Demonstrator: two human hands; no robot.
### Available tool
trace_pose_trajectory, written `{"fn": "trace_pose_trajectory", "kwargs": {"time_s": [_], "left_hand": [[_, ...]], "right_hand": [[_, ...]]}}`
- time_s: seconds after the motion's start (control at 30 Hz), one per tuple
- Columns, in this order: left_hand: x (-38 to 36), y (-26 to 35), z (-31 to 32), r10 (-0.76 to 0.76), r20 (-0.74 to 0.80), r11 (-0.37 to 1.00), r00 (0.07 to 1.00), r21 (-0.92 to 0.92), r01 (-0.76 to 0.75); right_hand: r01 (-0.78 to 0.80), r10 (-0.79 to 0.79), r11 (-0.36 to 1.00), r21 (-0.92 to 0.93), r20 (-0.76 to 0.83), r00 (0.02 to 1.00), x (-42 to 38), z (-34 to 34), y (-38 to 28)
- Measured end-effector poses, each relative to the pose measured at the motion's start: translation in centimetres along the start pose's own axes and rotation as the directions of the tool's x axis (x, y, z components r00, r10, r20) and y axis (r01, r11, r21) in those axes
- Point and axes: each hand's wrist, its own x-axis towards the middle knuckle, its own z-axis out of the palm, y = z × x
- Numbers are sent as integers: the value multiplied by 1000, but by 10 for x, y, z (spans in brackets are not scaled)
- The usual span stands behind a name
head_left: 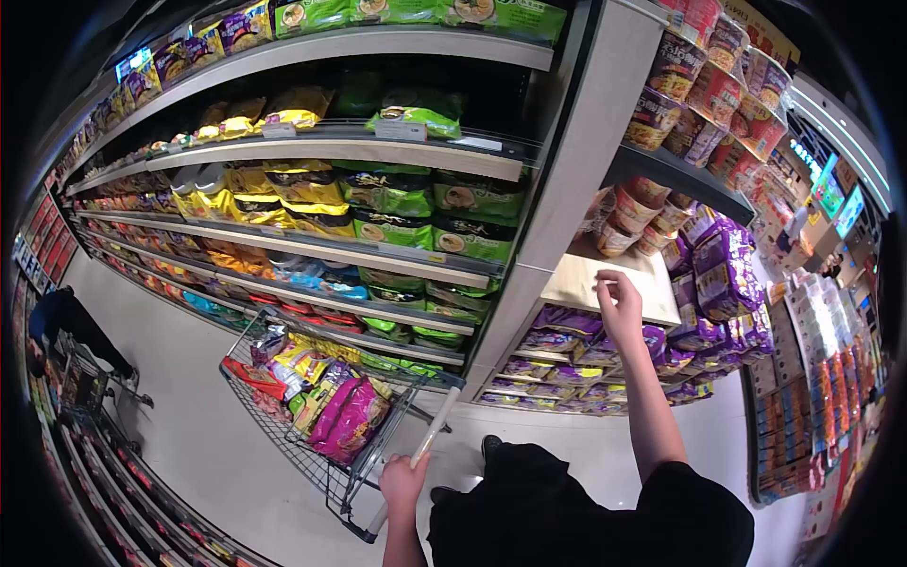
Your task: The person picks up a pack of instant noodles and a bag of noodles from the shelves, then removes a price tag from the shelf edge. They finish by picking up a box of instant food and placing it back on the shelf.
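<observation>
My left hand (403, 480) is wrapped round the handle (437, 427) of a wire shopping cart (255, 397). Bagged goods fill part of the cart, among them a large magenta bag (350, 420) and a yellow bag (300, 361). My right hand (620, 300) is raised over a pale wooden shelf board (652, 285) on the end display, fingers loosely bent and apart, with nothing visible in them. Just behind that hand stand stacked instant noodle cups (628, 213). To its right are purple multipacks (726, 269).
Long shelves of green noodle packs (392, 194) and yellow packs (307, 184) run along the left. A person (80, 331) with another cart (85, 387) is at the far left. More noodle cups (675, 66) are stacked upper right. A display rack (794, 378) stands at right.
</observation>
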Motion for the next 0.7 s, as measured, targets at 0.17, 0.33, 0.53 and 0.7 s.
{"fn": "trace_pose_trajectory", "kwargs": {"time_s": [0.17,0.33,0.53,0.7], "left_hand": [[19,-20,-18,-11,15,999,1000,40,10],[35,-34,-32,2,-16,995,1000,97,0],[55,-57,-43,40,-11,996,999,84,-39],[68,-76,-46,-45,78,995,996,95,38]], "right_hand": [[157,-184,980,122,259,948,-28,32,-86],[126,-211,968,218,431,877,-31,91,-107],[-38,-186,934,354,575,797,-30,176,-103],[-93,-253,834,544,526,812,6,219,-121]]}}
